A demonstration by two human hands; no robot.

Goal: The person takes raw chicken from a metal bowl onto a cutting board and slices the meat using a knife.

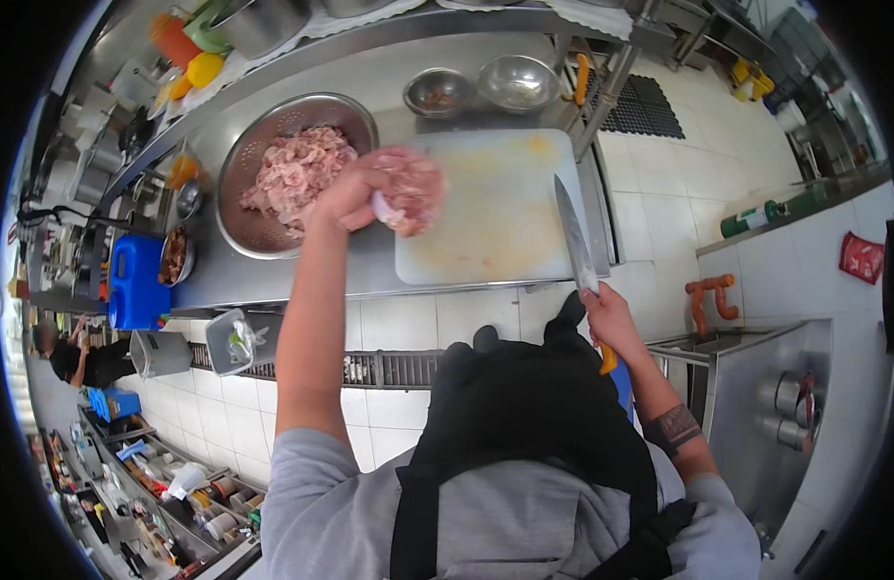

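Observation:
My left hand (348,198) grips a piece of raw meat (408,187), held between the colander and the left part of the cutting board. The steel colander (236,217) holds a heap of cut raw meat (300,172). A white cutting board (485,208), stained yellowish in places, lies on the steel counter. In my right hand (606,317) is a knife (574,232) with an orange-yellow handle. Its blade points away from me, over the board's right edge.
Two steel bowls (517,83) stand behind the board, with small scraps in the left one. A blue jug (137,280) and a bowl of brown food (175,256) are at the counter's left end. A grey bin (236,340) stands below. Another person (74,353) is far left.

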